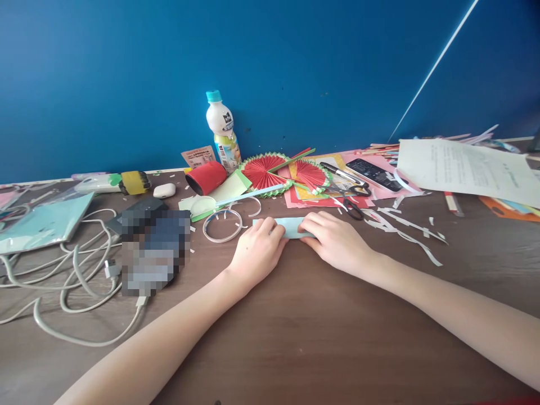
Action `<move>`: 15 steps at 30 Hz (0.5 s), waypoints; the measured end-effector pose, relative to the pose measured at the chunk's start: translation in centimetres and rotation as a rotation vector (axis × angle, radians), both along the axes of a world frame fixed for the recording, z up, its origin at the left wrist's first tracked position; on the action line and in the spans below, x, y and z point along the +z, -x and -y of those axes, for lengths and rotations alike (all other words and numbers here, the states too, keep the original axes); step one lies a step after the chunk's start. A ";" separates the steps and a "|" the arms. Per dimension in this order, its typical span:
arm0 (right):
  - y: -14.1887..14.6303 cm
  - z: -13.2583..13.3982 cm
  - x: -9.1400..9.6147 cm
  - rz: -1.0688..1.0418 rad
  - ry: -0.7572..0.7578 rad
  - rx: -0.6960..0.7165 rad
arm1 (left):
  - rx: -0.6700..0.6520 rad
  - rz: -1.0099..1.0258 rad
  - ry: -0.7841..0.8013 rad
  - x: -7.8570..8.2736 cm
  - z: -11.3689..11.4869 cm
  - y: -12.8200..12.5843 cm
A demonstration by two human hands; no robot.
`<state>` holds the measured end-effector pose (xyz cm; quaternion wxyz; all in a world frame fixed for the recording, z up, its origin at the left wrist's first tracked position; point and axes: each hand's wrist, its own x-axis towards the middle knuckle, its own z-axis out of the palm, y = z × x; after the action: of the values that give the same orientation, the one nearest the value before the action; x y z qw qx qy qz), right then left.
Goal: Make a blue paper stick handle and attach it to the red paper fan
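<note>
A narrow light blue strip of paper [291,227] lies across the table in front of me, held at both ends. My left hand [259,246] is closed on its left end, fingers curled over it. At the right end, my right hand [333,239] pinches the paper between thumb and fingers. Both hands partly cover the paper, so its full length and any folds beneath them are hidden. Just left of my left hand lies a roll of clear tape [222,241]. Pleated red paper fans with green edges [266,171] rest beyond the hands.
Scissors [353,207], a pen [342,173] and a black phone [374,174] lie on coloured paper, with white scraps [405,225] nearby. A bottle [223,132] stands against the blue wall beside a red paper cup [206,178]. Cables [76,270] and printed sheets [464,169] flank the workspace.
</note>
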<state>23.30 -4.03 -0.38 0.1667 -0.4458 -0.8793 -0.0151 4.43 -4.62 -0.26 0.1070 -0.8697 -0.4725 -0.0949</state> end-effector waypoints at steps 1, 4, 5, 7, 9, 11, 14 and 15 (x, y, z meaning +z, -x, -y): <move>-0.1 0.1 -0.3 -0.029 -0.026 0.009 | -0.008 0.011 0.000 -0.1 0.0 0.0; -0.2 0.3 -1.2 -0.107 -0.079 0.043 | -0.019 0.024 0.001 -0.3 0.1 0.1; -0.2 0.3 -1.4 -0.116 -0.085 0.050 | -0.014 0.027 0.001 -0.3 0.1 0.1; -0.2 0.3 -1.6 -0.111 -0.089 0.051 | -0.003 0.030 -0.001 -0.4 0.2 0.1; -0.3 0.3 -1.6 -0.098 -0.099 0.046 | -0.003 0.022 -0.002 -0.4 0.4 0.0; -0.3 0.3 -1.5 -0.091 -0.110 0.042 | -0.012 0.008 0.002 -0.3 0.5 0.0; -0.3 0.3 -1.5 -0.086 -0.117 0.044 | -0.016 0.006 0.016 -0.1 0.6 -0.1; -0.3 0.3 -1.5 -0.087 -0.118 0.044 | -0.013 0.013 0.020 0.0 0.6 -0.1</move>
<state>23.63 -4.36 -1.83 0.2309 -0.4159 -0.8785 -0.0439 4.55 -5.18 -0.30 0.0946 -0.8730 -0.4686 -0.0965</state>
